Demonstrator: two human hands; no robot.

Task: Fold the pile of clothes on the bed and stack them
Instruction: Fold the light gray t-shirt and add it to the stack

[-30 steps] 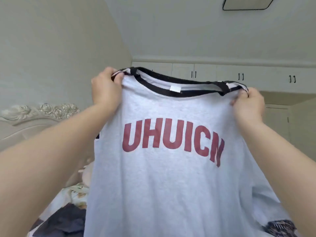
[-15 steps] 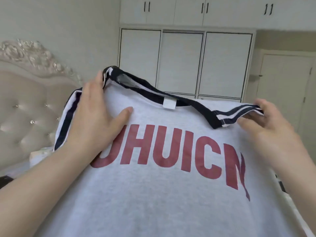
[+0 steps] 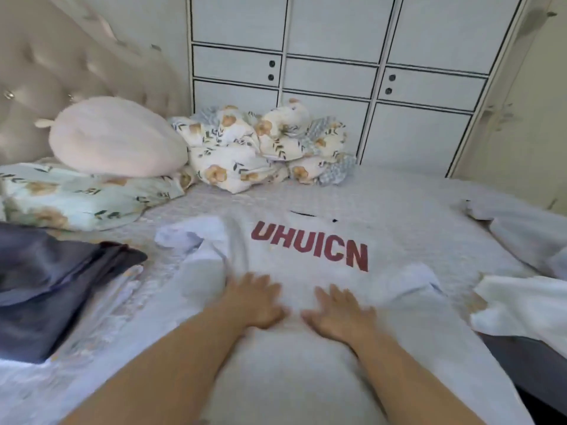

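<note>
Pressing flat, left hand (image 3: 256, 300) and right hand (image 3: 342, 312) side by side on grey T-shirt (image 3: 306, 363), fingers spread, no grip.

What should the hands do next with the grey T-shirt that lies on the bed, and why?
Probably fold the left sleeve in over the body. The T-shirt already lies print-up on the bed, and the left hand and right hand rest flat on it, so smoothing looks nearly done. That sleeve lies bunched at the side, near the left hand.
</note>
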